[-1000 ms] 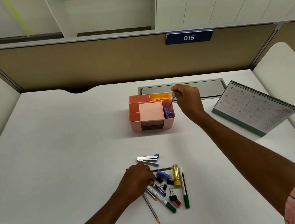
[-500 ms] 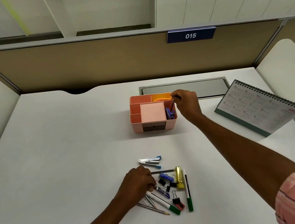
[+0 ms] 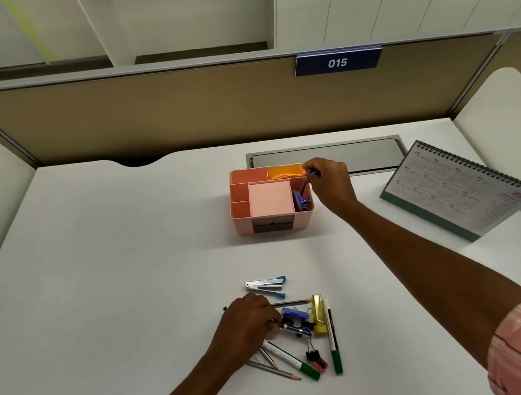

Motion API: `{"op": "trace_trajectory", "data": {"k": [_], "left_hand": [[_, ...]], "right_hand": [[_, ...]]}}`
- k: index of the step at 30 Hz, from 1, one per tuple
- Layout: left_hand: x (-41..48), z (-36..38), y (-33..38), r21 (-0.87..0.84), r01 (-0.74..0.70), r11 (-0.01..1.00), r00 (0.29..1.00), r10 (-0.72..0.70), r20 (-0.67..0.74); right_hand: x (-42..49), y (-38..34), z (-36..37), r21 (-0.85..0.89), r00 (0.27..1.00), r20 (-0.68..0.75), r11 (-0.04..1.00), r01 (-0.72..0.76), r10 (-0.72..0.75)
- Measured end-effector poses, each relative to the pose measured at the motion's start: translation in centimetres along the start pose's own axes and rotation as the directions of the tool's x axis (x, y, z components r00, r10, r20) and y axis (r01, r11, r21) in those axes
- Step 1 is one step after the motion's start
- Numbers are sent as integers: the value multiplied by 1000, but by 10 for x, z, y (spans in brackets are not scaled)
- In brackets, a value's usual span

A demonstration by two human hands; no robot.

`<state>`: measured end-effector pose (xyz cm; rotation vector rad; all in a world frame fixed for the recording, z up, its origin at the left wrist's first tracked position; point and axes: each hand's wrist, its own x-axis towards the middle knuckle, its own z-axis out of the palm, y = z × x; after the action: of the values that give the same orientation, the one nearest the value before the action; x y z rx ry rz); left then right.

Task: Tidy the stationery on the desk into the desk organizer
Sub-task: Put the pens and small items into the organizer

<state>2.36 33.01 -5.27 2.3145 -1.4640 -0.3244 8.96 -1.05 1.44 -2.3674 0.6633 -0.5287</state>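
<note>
Desk organizer [image 3: 242, 222]: right hand [image 3: 331, 185] pinches a pen [image 3: 304, 188] over it; left hand [image 3: 250, 325] grips a marker [image 3: 296, 329].

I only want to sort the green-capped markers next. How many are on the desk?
2. One marker lies lengthwise at the pile's right edge; the other marker lies slanted by the left hand. More may hide under that hand.

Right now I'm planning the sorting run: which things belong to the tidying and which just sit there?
Job: desk organizer, stapler, green markers, pencils, binder clips, yellow highlighter.
Bystanders: desk calendar, number plate, cable hatch.
</note>
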Motion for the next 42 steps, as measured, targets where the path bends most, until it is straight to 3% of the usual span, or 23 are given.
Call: {"op": "trace_trajectory", "data": {"k": [9,13,19,25,28,34,42], "left_hand": [[10,-15,8,-227,158,961,978,-183,-97],[23,-24,14,-438,269,858,931,-347,-108],[44,-43,29,-672,244,699,848,-490,-202],[73,-56,40,-720,239,652,795,-557,-241],[86,-60,46,-707,231,668,778,-564,-278],[98,-63,55,-708,208,675,770,-559,-306],[85,-50,52,-728,349,590,785,-609,-117]], "right_hand": [[-5,-2,-8,20,999,-32,1000,-19,19],[-9,-2,-18,40,998,-48,998,-45,47],[-36,-17,-39,106,993,-110,994,-32,43],[-99,-48,-59,308,982,187,950,-55,-4],[-114,-51,-60,316,971,239,947,-49,-30],[-110,-56,-68,355,977,215,932,-69,-10],[-70,-57,-95,208,993,9,971,115,-120]]}}
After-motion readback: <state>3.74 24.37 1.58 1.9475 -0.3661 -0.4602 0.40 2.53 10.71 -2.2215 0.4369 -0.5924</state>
